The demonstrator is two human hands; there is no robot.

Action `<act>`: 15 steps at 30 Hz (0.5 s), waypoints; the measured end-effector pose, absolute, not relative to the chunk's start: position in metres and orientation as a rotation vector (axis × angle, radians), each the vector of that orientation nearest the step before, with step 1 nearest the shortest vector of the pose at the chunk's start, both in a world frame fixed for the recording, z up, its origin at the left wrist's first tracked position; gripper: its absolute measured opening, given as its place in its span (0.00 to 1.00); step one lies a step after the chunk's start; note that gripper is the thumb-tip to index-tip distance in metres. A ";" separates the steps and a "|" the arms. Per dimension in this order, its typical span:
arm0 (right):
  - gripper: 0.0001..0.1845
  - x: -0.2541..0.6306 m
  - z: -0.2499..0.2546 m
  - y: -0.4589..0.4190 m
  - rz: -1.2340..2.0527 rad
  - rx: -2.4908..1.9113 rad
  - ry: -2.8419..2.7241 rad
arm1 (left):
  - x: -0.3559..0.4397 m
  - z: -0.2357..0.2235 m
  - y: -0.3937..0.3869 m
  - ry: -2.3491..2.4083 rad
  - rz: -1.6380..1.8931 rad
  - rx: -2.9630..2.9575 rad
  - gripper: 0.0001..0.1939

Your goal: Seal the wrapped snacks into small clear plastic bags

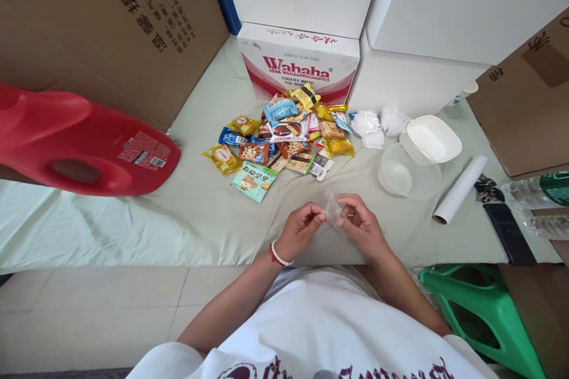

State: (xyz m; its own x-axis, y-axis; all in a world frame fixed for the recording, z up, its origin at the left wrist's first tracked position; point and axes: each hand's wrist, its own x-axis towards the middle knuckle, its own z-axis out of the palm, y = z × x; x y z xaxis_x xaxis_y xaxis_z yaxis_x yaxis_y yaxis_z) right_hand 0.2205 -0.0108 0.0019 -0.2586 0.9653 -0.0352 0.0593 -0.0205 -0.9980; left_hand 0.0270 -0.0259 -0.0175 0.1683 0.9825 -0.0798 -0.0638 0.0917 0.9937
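Left hand (301, 233), lower centre: thumb and fingers closed, pinching the left side of a crumpled clear plastic piece (332, 211). Right hand (365, 232): fingers bent, tips at the plastic's right side; can't tell if they actually grip it, or just touch. Plastic is up in front of the torso, near the front edge of the counter (200, 222), not spread flat. Can't tell whether it's a bag or a wrapper.

Snack packets (288, 131): loose mixed heap, centre of frame, against the printed carton (300, 65). Those with visible faces look sealed; no sorting by type evident. Green pouch (254, 182) at the heap's near edge.

Right of heap: white plastic bundles (368, 128), then white bowl (438, 139) and clear bowl (420, 185), overlapping in view. White roll (460, 189) further right. Nothing looks finished; overall progress can't be judged from this view.
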 end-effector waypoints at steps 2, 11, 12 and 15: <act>0.09 0.220 0.007 -0.009 1.295 -1.129 -1.593 | 0.028 -0.016 -0.026 1.061 1.069 1.178 0.19; 0.13 0.257 0.012 0.008 1.368 -1.147 -0.966 | -0.004 -0.025 -0.027 1.091 1.184 0.880 0.19; 0.13 0.261 0.013 0.009 1.432 -1.125 -0.877 | -0.010 -0.026 -0.029 1.077 1.210 0.850 0.19; 0.14 0.269 0.013 0.010 1.590 -1.074 -0.591 | -0.030 -0.025 -0.033 1.043 1.289 0.766 0.17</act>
State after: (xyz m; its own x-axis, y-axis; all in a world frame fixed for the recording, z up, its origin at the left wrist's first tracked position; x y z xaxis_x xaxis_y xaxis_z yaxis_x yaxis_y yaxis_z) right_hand 0.2690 0.0103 0.0131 -0.0159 0.9417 -0.3362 -0.4938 -0.2998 -0.8163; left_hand -0.0298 -0.0330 -0.0255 -0.0330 0.9829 -0.1813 -0.3825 0.1552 0.9108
